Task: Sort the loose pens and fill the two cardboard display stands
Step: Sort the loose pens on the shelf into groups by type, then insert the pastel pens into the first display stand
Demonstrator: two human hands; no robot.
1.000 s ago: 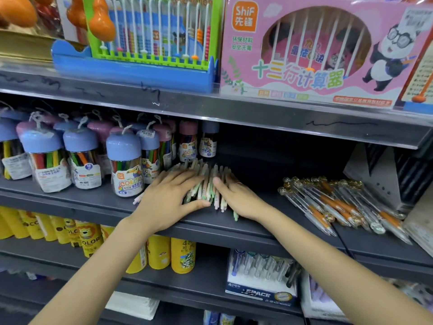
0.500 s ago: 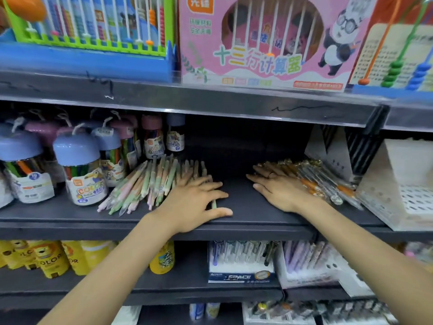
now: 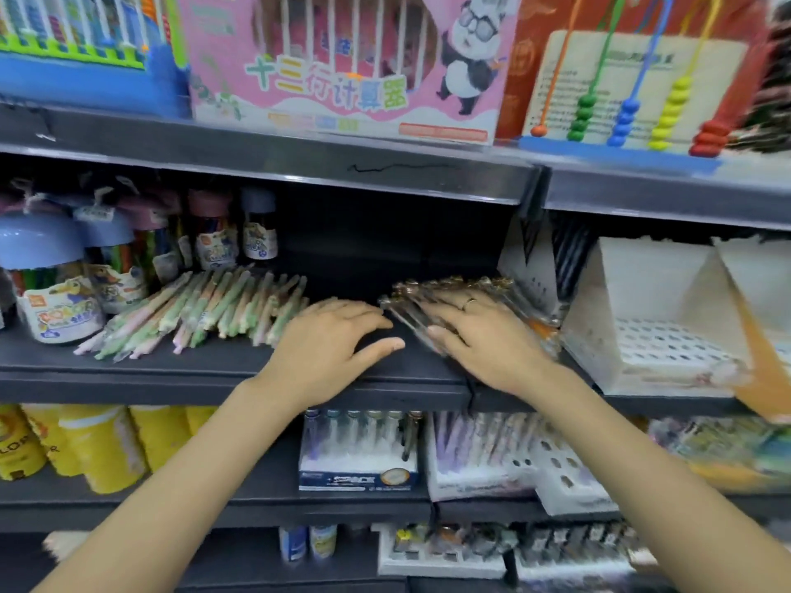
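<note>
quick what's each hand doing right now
Left hand: open, flat on the shelf.
Right hand: open, fingers straight on the clear pens.

- The left hand [image 3: 325,348] has slid off the fanned pile of pastel green and pink pens [image 3: 201,312] and now lies flat on the dark shelf board [image 3: 171,361], just right of that pile.
- The right hand [image 3: 479,340] has left that pile too and now rests with spread fingers on the heap of clear, gold-topped pens [image 3: 432,293], well right of the pastel pile.

Pastel green-and-pink pens [image 3: 201,310] lie fanned flat on the dark shelf; clear gold-topped pens [image 3: 432,295] lie heaped beside a white perforated cardboard stand [image 3: 659,318].
</note>
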